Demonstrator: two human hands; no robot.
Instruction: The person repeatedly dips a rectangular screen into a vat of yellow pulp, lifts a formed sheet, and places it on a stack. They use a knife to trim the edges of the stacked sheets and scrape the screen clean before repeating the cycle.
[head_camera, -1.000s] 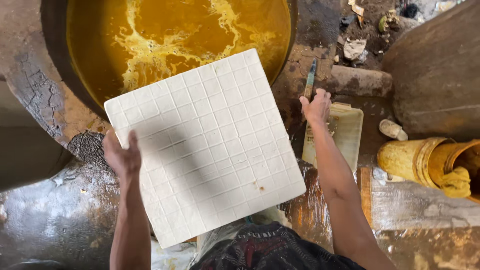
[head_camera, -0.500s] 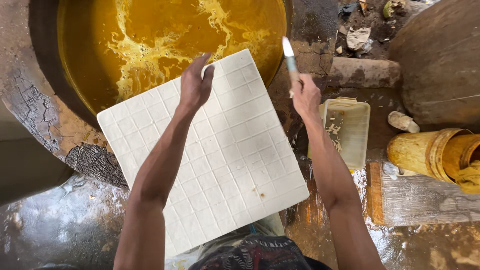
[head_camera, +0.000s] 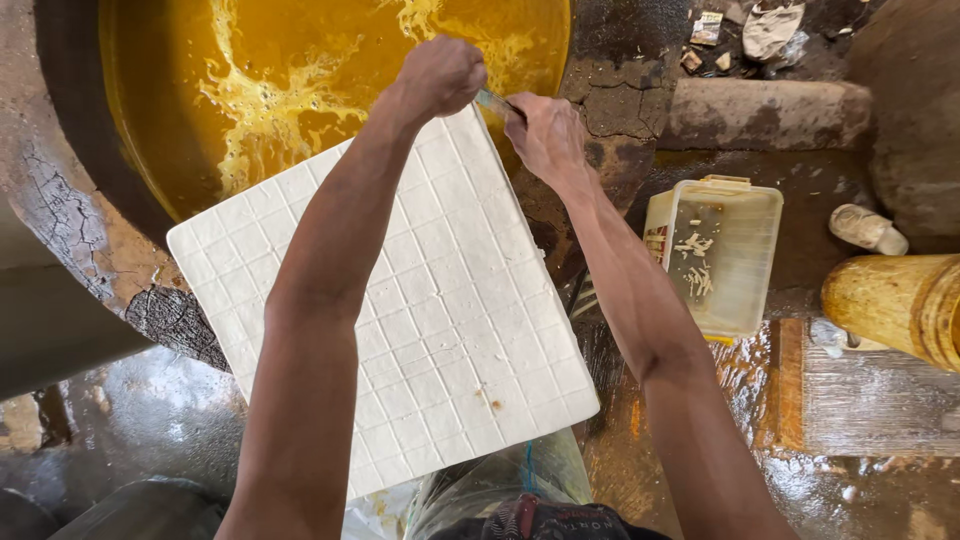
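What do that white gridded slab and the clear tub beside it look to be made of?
White gridded slab: seemingly a soft, moist food block, perhaps tofu; matte white, scored into small squares. Clear tub: looks like thin translucent plastic, smudged, with pale scraps showing inside.

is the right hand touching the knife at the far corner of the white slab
Touching: the head view shows the right hand closed around the knife handle, no gap.

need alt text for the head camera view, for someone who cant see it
Seen from above, a person's left hand and right hand meet at the far corner of a large white slab scored into squares, the right holding a thin blade. The slab's far end overhangs a wide pan of yellow-orange oil; a clear plastic tub sits to the right.
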